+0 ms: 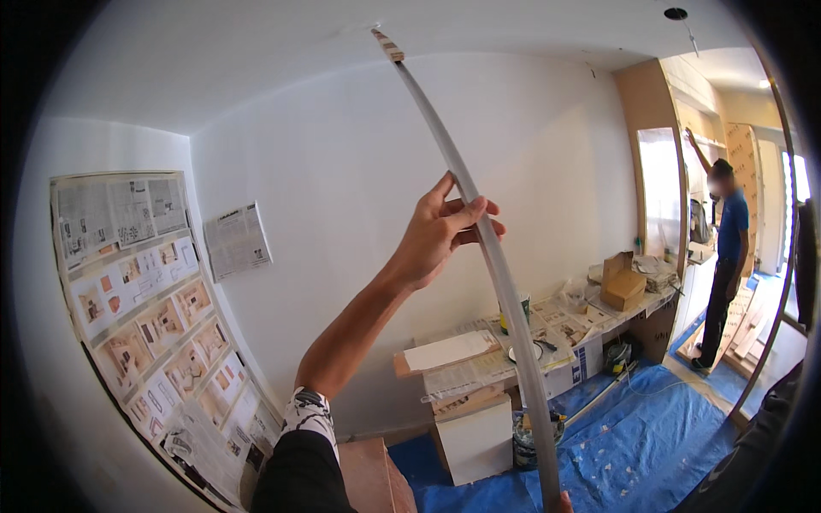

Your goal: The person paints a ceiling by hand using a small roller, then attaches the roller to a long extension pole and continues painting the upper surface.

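My left hand (434, 232) is raised in front of me, its fingers and thumb closed round a long, straight grey pole (511, 299). The pole slants from the bottom of the view up and left to the white ceiling (256, 51). At its upper end sits a narrow, tapered wood-coloured piece (389, 45), whose tip is at or very close to a small rough patch on the ceiling. Of my right hand (565, 504), only a bit of finger shows at the lower edge, against the pole's low end; the rest lies out of view.
A long paper-covered bench (453, 373) along the wall bears a cardboard box (623, 284) and a white board (451, 349). Blue sheeting (633, 427) covers the floor. Printed sheets (154, 329) hang at left. A person in a blue shirt (734, 227) stands at right, one arm raised.
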Demonstrator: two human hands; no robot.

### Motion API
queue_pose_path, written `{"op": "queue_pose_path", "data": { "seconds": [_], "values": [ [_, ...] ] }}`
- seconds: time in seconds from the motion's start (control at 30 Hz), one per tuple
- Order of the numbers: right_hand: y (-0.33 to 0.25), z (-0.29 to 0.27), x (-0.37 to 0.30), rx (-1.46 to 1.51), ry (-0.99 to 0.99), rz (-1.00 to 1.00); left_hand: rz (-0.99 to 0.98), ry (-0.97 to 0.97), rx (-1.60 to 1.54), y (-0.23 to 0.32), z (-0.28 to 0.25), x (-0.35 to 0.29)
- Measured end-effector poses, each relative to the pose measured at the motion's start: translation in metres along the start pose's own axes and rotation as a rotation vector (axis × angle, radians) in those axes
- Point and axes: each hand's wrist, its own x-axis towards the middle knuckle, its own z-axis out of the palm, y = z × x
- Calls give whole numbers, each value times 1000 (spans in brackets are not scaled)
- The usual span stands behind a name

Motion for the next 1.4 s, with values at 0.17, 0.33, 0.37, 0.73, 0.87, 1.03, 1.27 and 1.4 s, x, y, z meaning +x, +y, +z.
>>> {"op": "queue_pose_path", "data": {
  "seconds": [0.17,0.33,0.37,0.73,0.87,1.03,1.27,1.4],
  "values": [
    [3,20,28,-103,-126,46,-30,40,-8,-23,-28,14],
    [-2,77,86,106,-48,-45,-24,69,-14,-58,-75,49],
    [-1,92,100,129,-22,-104,-33,87,-11,-67,-89,58],
    [35,223,207,153,-115,-109,-85,166,-3,-156,-211,140],
    [40,240,227,166,-21,-207,-90,148,14,-170,-222,151],
    [48,218,232,101,-127,-96,-76,142,11,-169,-209,152],
    [57,150,167,90,3,-179,-14,59,3,-120,-132,107],
    [46,94,113,52,-74,-21,0,11,2,-85,-85,73]
  ]
}}
